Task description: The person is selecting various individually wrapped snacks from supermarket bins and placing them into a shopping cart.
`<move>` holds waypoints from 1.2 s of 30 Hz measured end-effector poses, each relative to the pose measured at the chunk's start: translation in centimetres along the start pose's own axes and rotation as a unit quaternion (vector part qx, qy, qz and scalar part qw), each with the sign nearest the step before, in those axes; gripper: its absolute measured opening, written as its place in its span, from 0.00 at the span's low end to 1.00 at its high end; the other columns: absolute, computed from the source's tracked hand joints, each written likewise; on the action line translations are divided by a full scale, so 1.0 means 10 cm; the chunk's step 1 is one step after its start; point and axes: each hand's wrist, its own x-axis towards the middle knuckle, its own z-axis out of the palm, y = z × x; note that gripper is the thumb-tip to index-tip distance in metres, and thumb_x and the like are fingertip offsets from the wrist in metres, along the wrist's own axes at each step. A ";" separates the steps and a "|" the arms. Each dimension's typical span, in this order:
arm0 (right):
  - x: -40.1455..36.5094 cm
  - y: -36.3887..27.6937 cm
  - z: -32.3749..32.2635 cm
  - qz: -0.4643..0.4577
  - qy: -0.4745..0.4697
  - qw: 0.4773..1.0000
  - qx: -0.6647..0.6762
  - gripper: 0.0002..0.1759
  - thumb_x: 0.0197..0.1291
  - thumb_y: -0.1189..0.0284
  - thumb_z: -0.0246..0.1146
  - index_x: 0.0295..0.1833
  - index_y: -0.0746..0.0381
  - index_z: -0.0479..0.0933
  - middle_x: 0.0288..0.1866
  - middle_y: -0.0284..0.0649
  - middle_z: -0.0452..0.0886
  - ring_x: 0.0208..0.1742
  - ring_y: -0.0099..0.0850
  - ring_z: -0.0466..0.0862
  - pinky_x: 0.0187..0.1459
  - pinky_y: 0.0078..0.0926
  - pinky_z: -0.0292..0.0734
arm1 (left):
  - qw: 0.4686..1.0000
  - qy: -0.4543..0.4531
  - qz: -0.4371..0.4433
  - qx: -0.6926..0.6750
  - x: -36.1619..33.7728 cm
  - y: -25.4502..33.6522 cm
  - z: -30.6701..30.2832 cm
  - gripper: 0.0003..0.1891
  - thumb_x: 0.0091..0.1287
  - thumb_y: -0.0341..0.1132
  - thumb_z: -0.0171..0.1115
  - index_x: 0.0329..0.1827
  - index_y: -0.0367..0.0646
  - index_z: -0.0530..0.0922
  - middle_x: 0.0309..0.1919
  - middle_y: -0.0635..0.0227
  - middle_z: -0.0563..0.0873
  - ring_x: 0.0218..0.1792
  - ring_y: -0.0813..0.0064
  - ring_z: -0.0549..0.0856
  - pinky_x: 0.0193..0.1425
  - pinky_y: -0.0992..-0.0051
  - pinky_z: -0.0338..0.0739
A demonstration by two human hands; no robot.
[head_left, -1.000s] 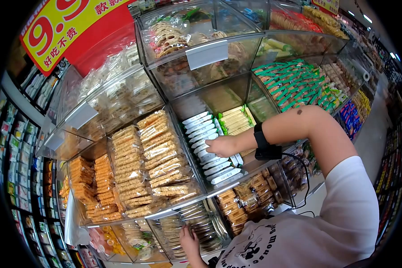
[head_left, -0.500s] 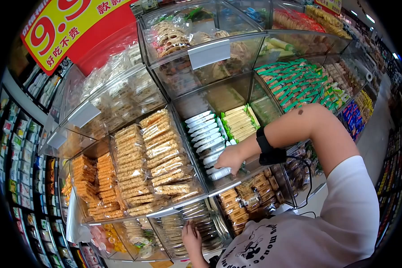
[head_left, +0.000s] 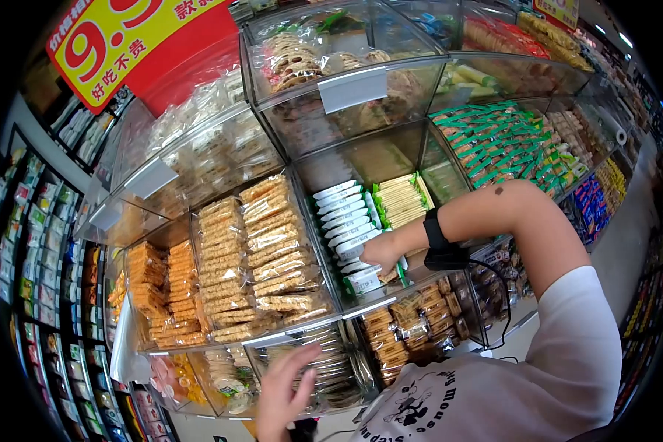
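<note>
My right hand reaches down into a clear bin, its fingers curled against the row of white snack packets. A white packet with its printed face showing leans just below these fingers, at the front of the row; the fingertips are partly hidden. Beside the row stand cream-coloured sticks in green-edged wrappers. My left hand, slightly blurred, is raised with fingers apart and nothing in it. It is in front of the lower bin of thin, dark-looking packets.
Bins of wrapped crispy bars and orange snacks stand to the left. Wrapped brown biscuits fill a lower bin. Clear dividers and a label holder edge the bins. A black cable hangs from my right wrist.
My left hand has lifted off the lower bin's front and moved left and nearer, its fingers opening. My right hand stays among the white packets; the front packet now shows more of its printed face.
</note>
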 end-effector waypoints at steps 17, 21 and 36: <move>-0.23 -0.04 -0.01 0.007 0.306 0.951 -0.051 0.14 0.39 0.72 0.59 0.33 0.65 0.65 0.26 0.47 0.73 0.29 0.44 0.75 0.28 0.38 0.70 | 0.780 -0.482 -0.056 0.396 1.84 -0.48 1.24 0.20 0.48 0.33 0.55 0.47 0.44 0.70 0.40 0.61 0.77 0.41 0.66 0.77 0.40 0.71 0.73; -0.27 0.03 -0.05 -0.079 0.335 0.939 -0.013 0.08 0.42 0.72 0.55 0.29 0.64 0.67 0.26 0.46 0.72 0.29 0.44 0.75 0.27 0.37 0.70 | 0.784 -0.501 -0.097 0.353 1.91 -0.57 1.25 0.32 0.46 0.33 0.57 0.58 0.44 0.58 0.45 0.58 0.74 0.43 0.64 0.75 0.43 0.71 0.71; -0.22 0.32 0.44 -0.340 0.146 0.866 -0.338 0.09 0.42 0.72 0.52 0.31 0.62 0.65 0.26 0.39 0.70 0.16 0.35 0.73 0.12 0.30 0.66 | 0.839 -0.435 -0.113 0.307 1.88 -0.72 1.25 0.15 0.43 0.32 0.58 0.35 0.35 0.76 0.33 0.54 0.79 0.33 0.61 0.80 0.34 0.70 0.74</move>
